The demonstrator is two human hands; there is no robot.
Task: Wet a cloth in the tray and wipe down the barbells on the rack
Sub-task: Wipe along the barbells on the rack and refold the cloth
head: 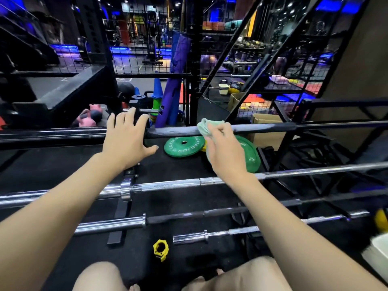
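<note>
Wiping the top black barbell (262, 128) is the step I have in hand: my right hand (225, 150) has its fingers (220, 128) closed around a bunched pale green cloth (206, 126), pressed against the shaft just right of its middle. My left hand (126, 139) rests spread wide on the same bar, further left, fingers (126, 116) splayed over the top and holding nothing, only steadying.

To do this well I would wrap the cloth around the shaft, not merely dab at its top, and drag it along in long strokes while the left hand keeps the bar from rolling in its cradle. I judge the knurled stretch will snag the fabric, so a firm pinch matters. Whether the cloth is properly wet I cannot tell from here.

Below and nearer me lie more barbells on the rack: a chrome one (168, 185) crossing under both forearms, a dark-shafted one (189, 216) with a chrome sleeve, and a shorter chrome bar (210, 234) lowest of all. By my reckoning those remain to be done. A pale container (378, 250) shows at the right edge, blurred; it may be the tray, but I cannot be sure.

Underneath is black rubber floor (63, 171), with two green weight plates (183, 145) lying behind the bar and a yellow collar clamp (160, 249) near my knees. Around me is a dim gym with blue lighting, wire mesh partitions and black steel framing.
</note>
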